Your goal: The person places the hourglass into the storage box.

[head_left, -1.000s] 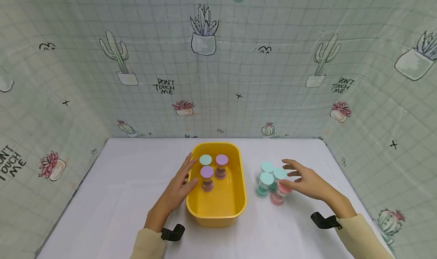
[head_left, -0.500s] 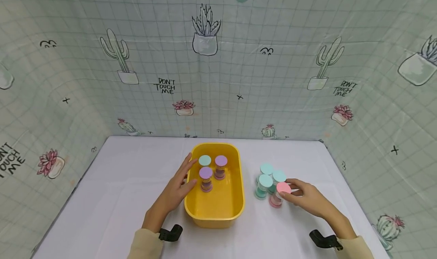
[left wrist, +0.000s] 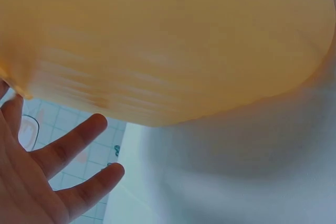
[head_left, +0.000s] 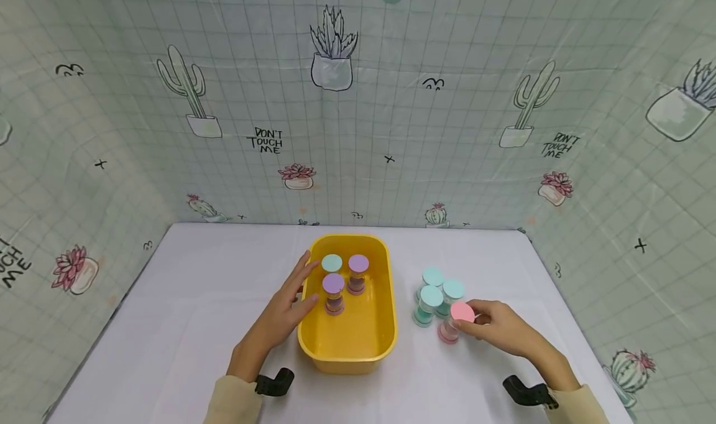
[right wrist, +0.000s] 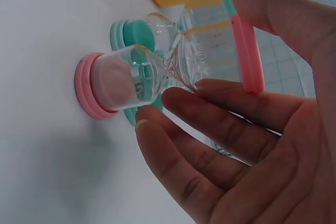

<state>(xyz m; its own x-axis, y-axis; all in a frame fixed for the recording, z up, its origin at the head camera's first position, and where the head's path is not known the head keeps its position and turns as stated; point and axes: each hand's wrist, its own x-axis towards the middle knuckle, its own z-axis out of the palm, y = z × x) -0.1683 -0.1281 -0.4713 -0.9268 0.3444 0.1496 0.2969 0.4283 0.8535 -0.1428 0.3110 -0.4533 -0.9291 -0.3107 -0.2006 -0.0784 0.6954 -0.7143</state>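
My right hand [head_left: 498, 327] holds a pink-capped hourglass [head_left: 462, 312], thumb at the top cap and fingers along the glass. Its pink base is close over the table in the right wrist view, with pink sand in the lower bulb. Three teal-capped hourglasses [head_left: 431, 297] stand clustered just left of it. My left hand [head_left: 276, 315] rests at the left rim of a yellow bin [head_left: 347, 367], several fingers extended along its outer wall in the left wrist view. Inside the bin stand two purple-capped hourglasses [head_left: 333, 283] and one teal-capped hourglass [head_left: 332, 263].
A white cloth [head_left: 184, 324] covers the table. Behind it and at both sides hangs a gridded curtain [head_left: 386, 125] printed with cacti. Black wrist cameras [head_left: 275, 383] are strapped to both forearms.
My right hand has come down from above the pink-capped hourglass and closed its thumb and fingers on it. The left hand stays at the bin's rim.
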